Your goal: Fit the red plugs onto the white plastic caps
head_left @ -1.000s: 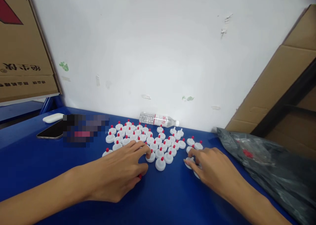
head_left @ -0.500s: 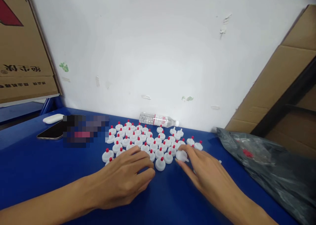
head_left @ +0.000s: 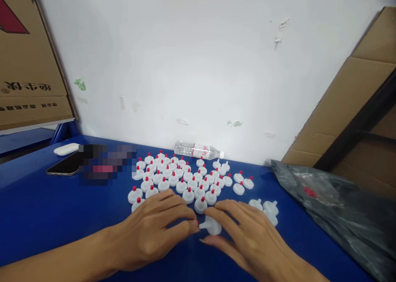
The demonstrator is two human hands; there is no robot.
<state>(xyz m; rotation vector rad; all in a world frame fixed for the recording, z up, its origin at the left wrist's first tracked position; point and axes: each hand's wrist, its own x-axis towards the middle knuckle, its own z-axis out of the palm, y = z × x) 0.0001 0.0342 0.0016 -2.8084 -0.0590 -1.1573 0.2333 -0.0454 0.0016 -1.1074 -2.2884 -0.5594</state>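
Several white plastic caps with red tips [head_left: 182, 176] stand in rows on the blue table [head_left: 46, 207]. My right hand [head_left: 247, 240] pinches a white cap [head_left: 213, 225] lying on its side, spout pointing left. My left hand [head_left: 154, 230] is closed, and a small red tip [head_left: 197, 223] shows between its thumb and forefinger, right against that cap's spout. Three white caps without red tips [head_left: 266, 209] lie just right of my right hand.
A clear water bottle [head_left: 199, 150] lies by the white wall. A phone [head_left: 63, 166] and a white case [head_left: 66, 148] sit at the far left. A grey plastic bag [head_left: 334, 207] covers the table's right side. Cardboard boxes [head_left: 27, 63] stand on both sides.
My right hand has come left and toward me with a white cap from the right-hand pile. My left hand has slid right to meet it, and the two hands now touch.
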